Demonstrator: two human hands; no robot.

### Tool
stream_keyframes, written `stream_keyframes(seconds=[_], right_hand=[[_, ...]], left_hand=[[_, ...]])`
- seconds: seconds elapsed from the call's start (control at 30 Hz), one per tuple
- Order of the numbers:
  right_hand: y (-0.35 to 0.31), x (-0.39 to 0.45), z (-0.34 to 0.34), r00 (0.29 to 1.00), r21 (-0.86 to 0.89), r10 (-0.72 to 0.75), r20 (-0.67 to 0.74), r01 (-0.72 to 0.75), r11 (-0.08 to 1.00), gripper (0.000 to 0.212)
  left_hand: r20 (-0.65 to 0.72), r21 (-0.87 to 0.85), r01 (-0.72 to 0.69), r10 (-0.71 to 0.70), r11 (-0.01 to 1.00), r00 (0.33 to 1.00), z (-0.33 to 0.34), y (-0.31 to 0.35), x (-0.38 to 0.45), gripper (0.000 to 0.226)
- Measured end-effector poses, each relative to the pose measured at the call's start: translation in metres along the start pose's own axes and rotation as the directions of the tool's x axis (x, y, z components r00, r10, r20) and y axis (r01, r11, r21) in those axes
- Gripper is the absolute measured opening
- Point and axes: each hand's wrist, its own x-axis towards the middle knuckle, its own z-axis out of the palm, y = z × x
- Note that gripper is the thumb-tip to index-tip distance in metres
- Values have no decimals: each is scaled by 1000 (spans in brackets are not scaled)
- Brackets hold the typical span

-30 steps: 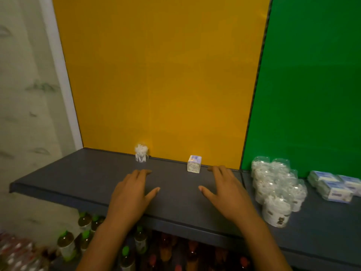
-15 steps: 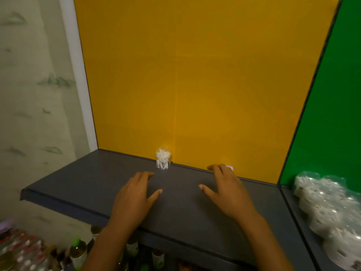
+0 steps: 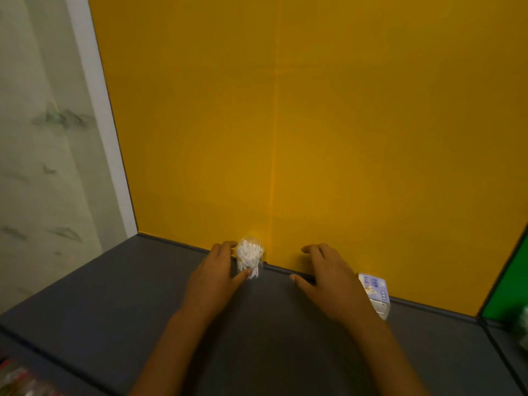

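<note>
A small clear tub of white cotton swabs [image 3: 250, 255] stands upright on the dark grey shelf [image 3: 120, 298], against the yellow back panel. My left hand [image 3: 213, 281] reaches it from the left: the thumb touches its lower front and the fingertips lie against its left side, so it sits pinched between them. My right hand [image 3: 333, 284] hovers flat over the shelf with straight, spread fingers and holds nothing. A little white and blue box [image 3: 375, 292] stands just right of that hand, partly hidden by the wrist.
The yellow panel [image 3: 314, 138] closes the shelf's back, and a green panel [image 3: 511, 287] starts at the far right. A pale wall borders the left. Blurred clear packets [image 3: 521, 324] show at the right edge, and red-marked packets [image 3: 17, 378] lie below the shelf at bottom left.
Both hands moved forward towards the back panel. My left hand went from lying flat short of the swab tub to touching it with thumb and fingers. The view swung left.
</note>
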Motion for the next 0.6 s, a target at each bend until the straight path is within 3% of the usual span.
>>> stream_keyframes(seconds=[0.2,0.6], right_hand=[[5,14,21,999,4,29,21,-29,1000,58],[12,7,39,998,30,66,-9,-66,997,53]], left_hand=[[73,-81,80,-75,993,995,36,-16,34,80],[-11,-396,127,-143,909,990,77,-26,41,84]])
